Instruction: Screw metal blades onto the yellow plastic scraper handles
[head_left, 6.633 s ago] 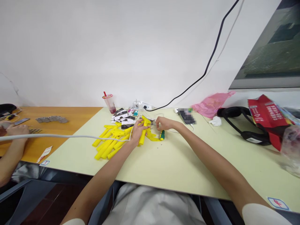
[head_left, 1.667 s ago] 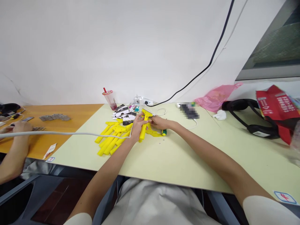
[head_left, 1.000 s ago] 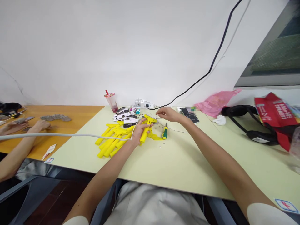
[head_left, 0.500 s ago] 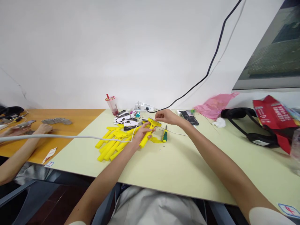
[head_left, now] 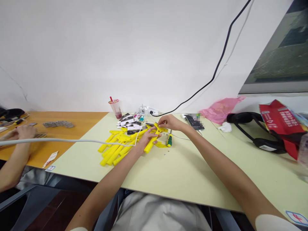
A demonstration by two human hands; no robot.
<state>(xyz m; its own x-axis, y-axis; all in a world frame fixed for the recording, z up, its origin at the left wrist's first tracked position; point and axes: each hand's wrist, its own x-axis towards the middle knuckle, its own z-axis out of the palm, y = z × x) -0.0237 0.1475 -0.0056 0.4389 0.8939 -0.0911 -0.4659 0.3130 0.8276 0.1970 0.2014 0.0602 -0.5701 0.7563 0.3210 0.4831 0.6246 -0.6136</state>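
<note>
Scraper point(head_left: 152, 142), yellow, lies on the surface clenched by my left hand point(head_left: 147, 140); my right hand point(head_left: 169, 121) pinches its head at 1 o'clock, screwdriver point(head_left: 169, 141) just beside.

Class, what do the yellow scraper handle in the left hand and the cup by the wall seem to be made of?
Yellow scraper handle: probably moulded plastic, judging by its uniform bright colour and smooth matte look. Cup: likely clear thin plastic, since the reddish drink shows through.
</note>
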